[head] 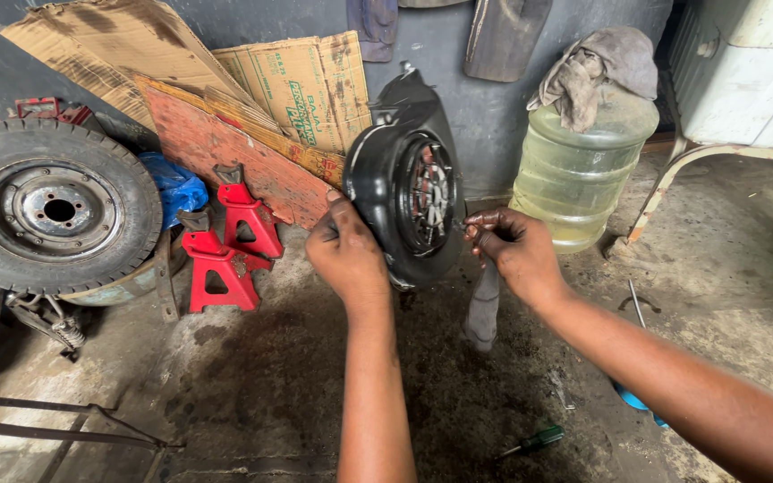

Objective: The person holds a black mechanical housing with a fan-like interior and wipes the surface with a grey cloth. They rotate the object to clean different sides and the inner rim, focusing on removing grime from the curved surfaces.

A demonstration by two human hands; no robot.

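Observation:
I hold a black plastic fan cover (pixel 395 179) upright in front of me, its round grilled opening (pixel 428 195) facing right. My left hand (pixel 344 250) grips the cover's left rim from behind. My right hand (pixel 510 246) is pinched at the cover's right edge, beside the grille; whatever small thing it pinches is too small to make out. A grey rag or sleeve (pixel 483 309) hangs below the cover.
Two red jack stands (pixel 225 246) stand at left beside a wheel with tyre (pixel 51 207). Cardboard sheets (pixel 225 98) lean on the wall. A large clear jug (pixel 583 165) topped with a rag stands at right. A green-handled screwdriver (pixel 534 440) lies on the oily floor.

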